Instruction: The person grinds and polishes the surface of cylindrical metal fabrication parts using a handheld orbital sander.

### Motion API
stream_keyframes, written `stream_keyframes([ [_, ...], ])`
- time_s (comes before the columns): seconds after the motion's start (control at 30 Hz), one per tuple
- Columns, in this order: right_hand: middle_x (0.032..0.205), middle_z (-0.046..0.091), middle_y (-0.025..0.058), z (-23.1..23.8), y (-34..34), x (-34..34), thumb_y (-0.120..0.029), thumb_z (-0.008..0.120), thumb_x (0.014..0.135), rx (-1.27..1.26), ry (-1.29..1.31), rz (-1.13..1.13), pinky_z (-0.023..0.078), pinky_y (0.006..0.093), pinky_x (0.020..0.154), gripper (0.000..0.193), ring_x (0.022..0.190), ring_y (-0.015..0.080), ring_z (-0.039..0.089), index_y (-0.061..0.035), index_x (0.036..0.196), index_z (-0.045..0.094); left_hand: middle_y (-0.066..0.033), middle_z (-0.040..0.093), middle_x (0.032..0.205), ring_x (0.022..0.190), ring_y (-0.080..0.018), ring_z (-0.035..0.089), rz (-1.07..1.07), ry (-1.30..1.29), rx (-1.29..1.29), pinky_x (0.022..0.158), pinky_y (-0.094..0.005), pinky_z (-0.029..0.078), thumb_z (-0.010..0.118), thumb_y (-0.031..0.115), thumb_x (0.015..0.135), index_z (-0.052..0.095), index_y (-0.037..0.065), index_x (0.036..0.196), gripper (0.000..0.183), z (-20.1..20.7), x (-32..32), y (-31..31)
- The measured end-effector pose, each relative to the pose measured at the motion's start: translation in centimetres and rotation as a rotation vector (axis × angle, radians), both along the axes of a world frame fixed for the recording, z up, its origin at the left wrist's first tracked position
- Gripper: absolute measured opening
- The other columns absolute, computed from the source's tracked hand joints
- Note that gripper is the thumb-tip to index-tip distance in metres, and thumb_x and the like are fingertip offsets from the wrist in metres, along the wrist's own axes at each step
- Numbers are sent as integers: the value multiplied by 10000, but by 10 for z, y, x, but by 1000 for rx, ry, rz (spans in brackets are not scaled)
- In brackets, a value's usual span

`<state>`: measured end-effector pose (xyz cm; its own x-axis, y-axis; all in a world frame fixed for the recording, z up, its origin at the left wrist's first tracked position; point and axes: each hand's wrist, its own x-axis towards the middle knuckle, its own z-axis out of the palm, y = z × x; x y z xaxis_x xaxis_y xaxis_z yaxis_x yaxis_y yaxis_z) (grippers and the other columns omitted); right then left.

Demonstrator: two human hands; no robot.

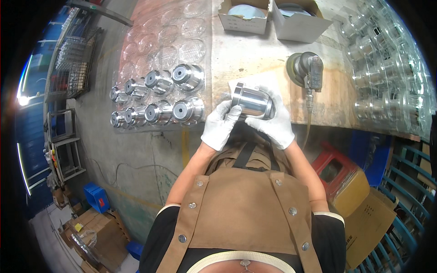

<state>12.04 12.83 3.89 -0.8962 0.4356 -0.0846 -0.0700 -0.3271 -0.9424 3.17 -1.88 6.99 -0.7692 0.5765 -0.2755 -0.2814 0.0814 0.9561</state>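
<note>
A shiny metal cylinder lies on its side between my gloved hands, just over the table's near edge. My right hand wraps round its right end, with the thumb below and the fingers behind. My left hand is closed at its left end, thumb against the rim; some fingertips are hidden. Under the cylinder is a white sheet on the wooden tabletop. To the left, several similar metal cylinders stand in a clear plastic tray with round pockets.
A disc sander with a hose rests right of my hands. Two open white boxes holding discs stand at the back. Stacked clear trays of metal parts fill the right side. A red and yellow stool is below the table.
</note>
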Motion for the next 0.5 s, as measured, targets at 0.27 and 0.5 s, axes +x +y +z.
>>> stream_keyframes([
  [0.27, 1188, 547, 141, -15, 0, -2, -219, 850, 655, 37, -81, 3, 468, 331, 920, 723, 1097, 207, 542, 60, 1230, 510, -23, 620, 904, 781, -66, 518, 4, 32, -181, 694, -200, 437, 623, 234, 927, 606, -24, 1099, 310, 0, 1, -2],
  [0.5, 1196, 548, 129, -12, -5, -2, -164, 843, 664, -11, -36, 39, 464, 329, 928, 733, 1094, 197, 540, 47, 1265, 480, -3, 602, 860, 746, -51, 492, 16, 86, -179, 657, -198, 421, 630, 249, 922, 611, -18, 1072, 306, -1, -1, 1],
])
